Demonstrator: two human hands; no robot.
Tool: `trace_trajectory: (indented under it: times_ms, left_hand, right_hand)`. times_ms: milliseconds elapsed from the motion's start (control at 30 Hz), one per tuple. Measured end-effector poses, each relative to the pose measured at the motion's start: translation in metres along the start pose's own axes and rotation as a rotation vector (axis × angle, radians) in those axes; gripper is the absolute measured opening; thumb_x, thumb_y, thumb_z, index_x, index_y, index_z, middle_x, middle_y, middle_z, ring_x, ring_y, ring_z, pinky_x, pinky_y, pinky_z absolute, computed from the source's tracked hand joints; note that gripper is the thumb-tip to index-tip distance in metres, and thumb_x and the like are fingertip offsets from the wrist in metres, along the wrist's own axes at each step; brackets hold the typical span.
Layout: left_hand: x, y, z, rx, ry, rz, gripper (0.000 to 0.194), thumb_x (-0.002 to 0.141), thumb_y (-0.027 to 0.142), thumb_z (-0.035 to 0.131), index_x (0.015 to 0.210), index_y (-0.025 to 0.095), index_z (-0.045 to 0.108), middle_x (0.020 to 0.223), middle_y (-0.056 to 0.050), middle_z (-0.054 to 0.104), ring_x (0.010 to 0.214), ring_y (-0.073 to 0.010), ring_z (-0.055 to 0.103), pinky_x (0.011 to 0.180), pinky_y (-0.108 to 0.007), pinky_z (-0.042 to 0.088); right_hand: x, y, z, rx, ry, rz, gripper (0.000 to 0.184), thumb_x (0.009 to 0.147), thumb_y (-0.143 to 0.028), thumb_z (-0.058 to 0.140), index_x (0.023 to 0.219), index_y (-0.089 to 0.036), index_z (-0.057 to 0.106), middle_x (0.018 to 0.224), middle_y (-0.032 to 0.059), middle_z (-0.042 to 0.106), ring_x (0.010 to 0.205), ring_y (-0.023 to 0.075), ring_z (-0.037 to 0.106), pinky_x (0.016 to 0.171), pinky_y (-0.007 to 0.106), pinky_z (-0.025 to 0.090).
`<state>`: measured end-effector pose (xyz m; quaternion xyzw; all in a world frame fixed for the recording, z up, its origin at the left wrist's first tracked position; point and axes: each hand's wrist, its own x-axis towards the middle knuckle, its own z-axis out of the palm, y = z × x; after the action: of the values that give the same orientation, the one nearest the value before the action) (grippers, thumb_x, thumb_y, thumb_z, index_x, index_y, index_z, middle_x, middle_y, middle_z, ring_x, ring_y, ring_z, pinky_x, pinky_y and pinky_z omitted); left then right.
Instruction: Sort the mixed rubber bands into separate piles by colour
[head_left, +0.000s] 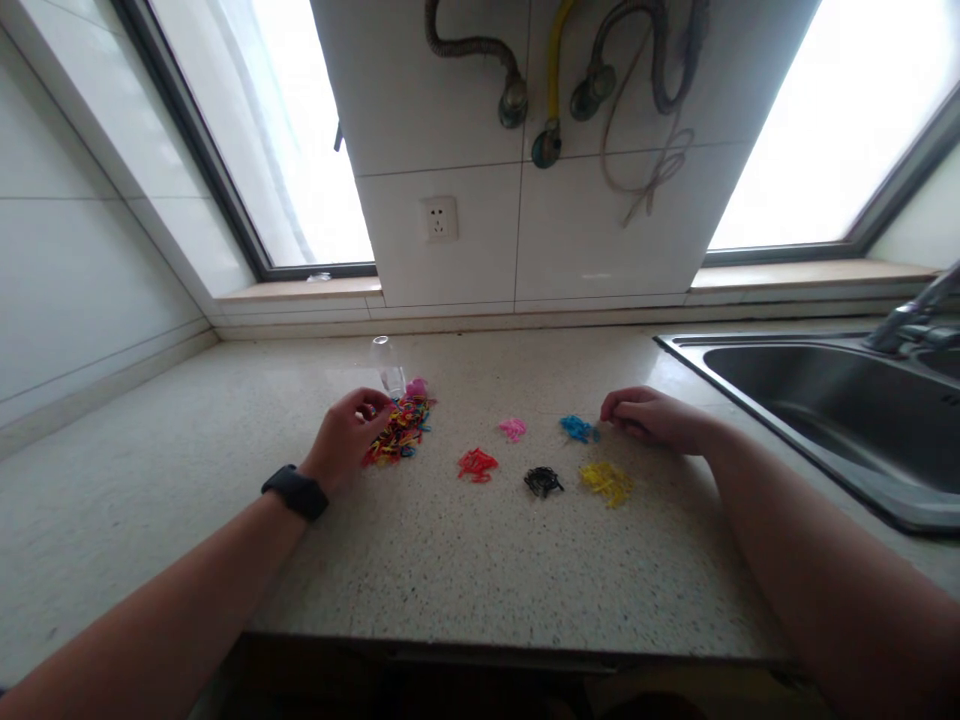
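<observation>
The mixed pile [403,430] of small coloured bands lies on the counter [480,570], left of the sorted ones. The left hand [350,432] is at its left edge, thumb and forefinger brought close over the bands; whether they pinch one, I cannot tell. At the pile's far end are a pink clump [417,387] and a clear glass [388,368].

To the right lie five single-colour piles: the red pile [478,464] and, farther back, the pink pile [513,430]; the black pile [542,482] near the middle; the blue pile [578,429] at the far right, with the yellow pile [607,483] on its near side. The right hand [646,417] is just beside the blue pile, fingers curled; I cannot tell whether their tips hold anything.

A black watch [295,492] is on the left wrist. The sink [832,410] is at the right, the socket [439,219] on the far wall.
</observation>
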<state>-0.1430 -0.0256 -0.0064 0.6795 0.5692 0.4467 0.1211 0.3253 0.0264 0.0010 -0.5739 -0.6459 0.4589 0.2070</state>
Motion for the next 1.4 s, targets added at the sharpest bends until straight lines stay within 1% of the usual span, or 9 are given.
trace_trajectory:
  times_ms: [100, 167, 367, 433, 533, 700, 833, 1033, 1400]
  left_hand:
    - [-0.012, 0.021, 0.01, -0.154, 0.004, -0.033, 0.023, 0.084, 0.04, 0.063, 0.091, 0.018, 0.064, 0.079, -0.002, 0.064, 0.065, -0.0129, 0.053, 0.059, -0.026, 0.044]
    - [-0.024, 0.037, 0.019, -0.241, -0.041, -0.065, 0.023, 0.084, 0.039, 0.062, 0.093, 0.018, 0.062, 0.076, -0.001, 0.062, 0.062, -0.0121, 0.051, 0.056, -0.025, 0.043]
    - [-0.061, 0.084, 0.04, -0.397, -0.189, -0.091, 0.021, 0.083, 0.04, 0.063, 0.088, 0.02, 0.061, 0.078, -0.002, 0.059, 0.067, -0.013, 0.052, 0.059, -0.026, 0.045]
    - [-0.07, 0.096, 0.046, -0.424, -0.238, -0.124, 0.022, 0.083, 0.042, 0.062, 0.087, 0.021, 0.06, 0.079, -0.003, 0.06, 0.068, -0.0141, 0.053, 0.059, -0.027, 0.046]
    - [-0.08, 0.107, 0.054, -0.477, -0.311, -0.174, 0.023, 0.082, 0.044, 0.063, 0.084, 0.021, 0.06, 0.08, -0.004, 0.061, 0.068, -0.0147, 0.053, 0.058, -0.027, 0.045]
    - [-0.09, 0.109, 0.065, -0.688, -0.422, -0.289, 0.025, 0.081, 0.042, 0.069, 0.088, 0.019, 0.06, 0.075, 0.0, 0.058, 0.056, -0.0086, 0.044, 0.049, -0.022, 0.036]
    - [-0.093, 0.108, 0.068, -0.853, -0.455, -0.361, 0.027, 0.082, 0.041, 0.07, 0.092, 0.018, 0.06, 0.072, 0.003, 0.054, 0.053, -0.0057, 0.042, 0.047, -0.019, 0.035]
    - [-0.089, 0.111, 0.067, -0.935, -0.446, -0.392, 0.027, 0.082, 0.039, 0.072, 0.09, 0.017, 0.06, 0.064, 0.005, 0.05, 0.051, -0.0048, 0.042, 0.046, -0.018, 0.033]
    - [-0.088, 0.112, 0.066, -0.993, -0.449, -0.427, 0.027, 0.079, 0.038, 0.075, 0.088, 0.017, 0.061, 0.059, 0.007, 0.048, 0.047, -0.004, 0.037, 0.044, -0.017, 0.029]
  right_hand:
    - [-0.003, -0.005, 0.005, -0.005, 0.013, -0.015, 0.017, 0.076, -0.026, 0.051, 0.083, -0.018, 0.064, 0.058, -0.0024, 0.049, 0.046, 0.0078, 0.039, 0.041, 0.021, 0.024]
    - [-0.005, -0.009, 0.009, -0.016, 0.039, -0.038, 0.017, 0.074, -0.025, 0.051, 0.082, -0.017, 0.063, 0.058, -0.0026, 0.049, 0.045, 0.0077, 0.037, 0.041, 0.021, 0.024]
    - [-0.009, -0.022, 0.021, 0.093, 0.226, -0.277, 0.014, 0.075, -0.025, 0.049, 0.081, -0.019, 0.059, 0.056, -0.0041, 0.045, 0.046, 0.0089, 0.039, 0.043, 0.023, 0.028]
    - [-0.015, -0.031, 0.031, 0.106, 0.225, -0.335, 0.013, 0.076, -0.024, 0.048, 0.081, -0.019, 0.059, 0.056, -0.0042, 0.046, 0.046, 0.0087, 0.04, 0.043, 0.023, 0.029]
    - [-0.028, -0.05, 0.056, 0.092, 0.101, -0.417, 0.013, 0.079, -0.022, 0.049, 0.084, -0.018, 0.06, 0.059, -0.003, 0.05, 0.048, 0.0082, 0.042, 0.044, 0.022, 0.033]
    - [-0.053, -0.08, 0.103, -0.033, -0.152, -0.603, 0.013, 0.084, -0.022, 0.058, 0.095, -0.02, 0.064, 0.074, -0.0007, 0.059, 0.064, 0.0097, 0.052, 0.056, 0.022, 0.042]
    - [-0.063, -0.09, 0.12, -0.083, -0.315, -0.713, 0.022, 0.083, -0.023, 0.066, 0.104, -0.018, 0.063, 0.078, -0.0005, 0.062, 0.068, 0.0106, 0.057, 0.06, 0.023, 0.047]
    - [-0.061, -0.089, 0.126, 0.018, -0.268, -0.671, 0.024, 0.082, -0.031, 0.071, 0.099, -0.017, 0.061, 0.074, -0.0008, 0.061, 0.068, 0.0115, 0.06, 0.06, 0.024, 0.048]
    - [-0.057, -0.089, 0.127, 0.061, -0.224, -0.67, 0.018, 0.082, -0.03, 0.071, 0.088, -0.015, 0.064, 0.076, 0.0021, 0.063, 0.068, 0.0116, 0.058, 0.058, 0.024, 0.045]
